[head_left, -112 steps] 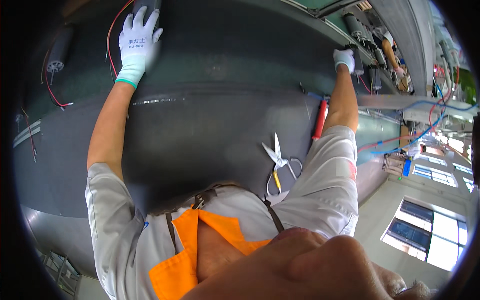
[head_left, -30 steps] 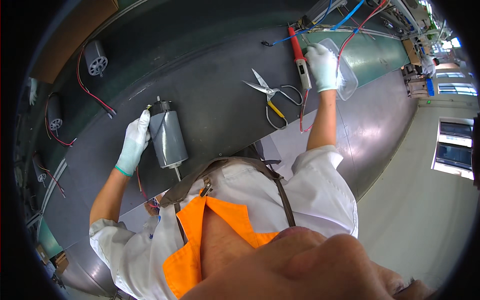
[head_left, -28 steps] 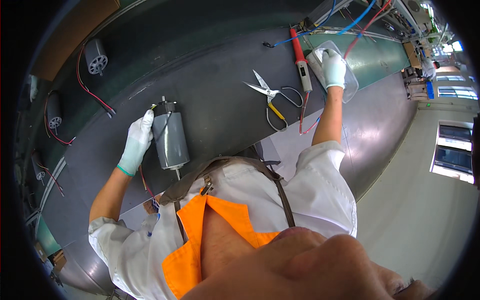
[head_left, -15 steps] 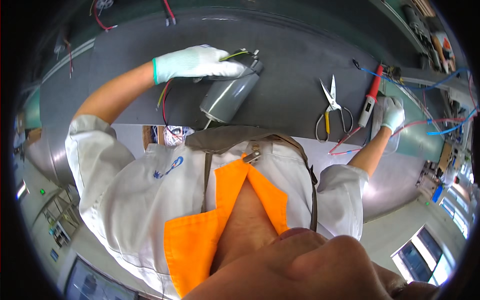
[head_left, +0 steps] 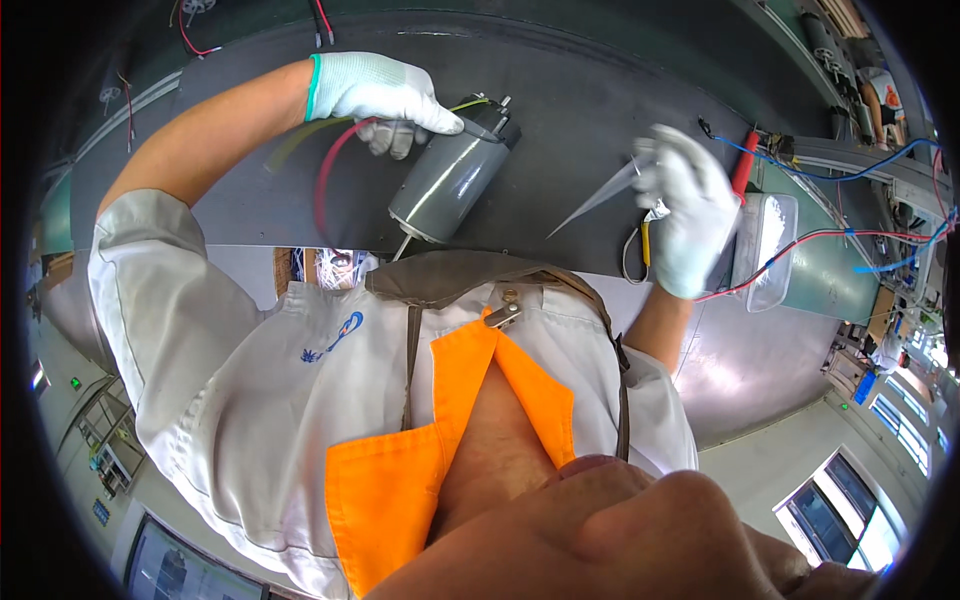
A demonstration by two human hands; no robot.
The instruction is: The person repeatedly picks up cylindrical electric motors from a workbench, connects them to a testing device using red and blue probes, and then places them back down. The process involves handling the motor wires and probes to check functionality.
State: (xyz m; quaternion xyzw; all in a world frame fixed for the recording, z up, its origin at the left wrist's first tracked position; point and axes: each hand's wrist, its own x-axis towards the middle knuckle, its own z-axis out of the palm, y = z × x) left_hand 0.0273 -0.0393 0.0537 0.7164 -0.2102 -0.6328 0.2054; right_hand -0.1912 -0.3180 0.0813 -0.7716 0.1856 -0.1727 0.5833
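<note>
A grey cylindrical motor [head_left: 450,185] lies slantwise on the dark bench, its shaft pointing toward me. My left hand [head_left: 385,95], in a white knitted glove, is closed around the motor's wires beside its far end. From that grip a red wire [head_left: 324,185] and a yellow-green one hang down, blurred. My right hand [head_left: 685,210], gloved too, pinches a thin, pale, pointed strip that looks like a cable tie [head_left: 597,198], smeared by motion. Yellow-handled scissors [head_left: 645,245] lie partly hidden behind that hand.
Right of my right hand are a red-handled soldering iron [head_left: 744,168], mostly covered, and a clear plastic box [head_left: 768,298] with white contents. Red and blue cables [head_left: 850,233] cross the right side. Loose red leads [head_left: 325,18] lie at the far edge.
My right hand has left the clear box and moved left over the scissors, now with the pale strip. My left hand has shifted slightly left and away from me, swinging the wires.
</note>
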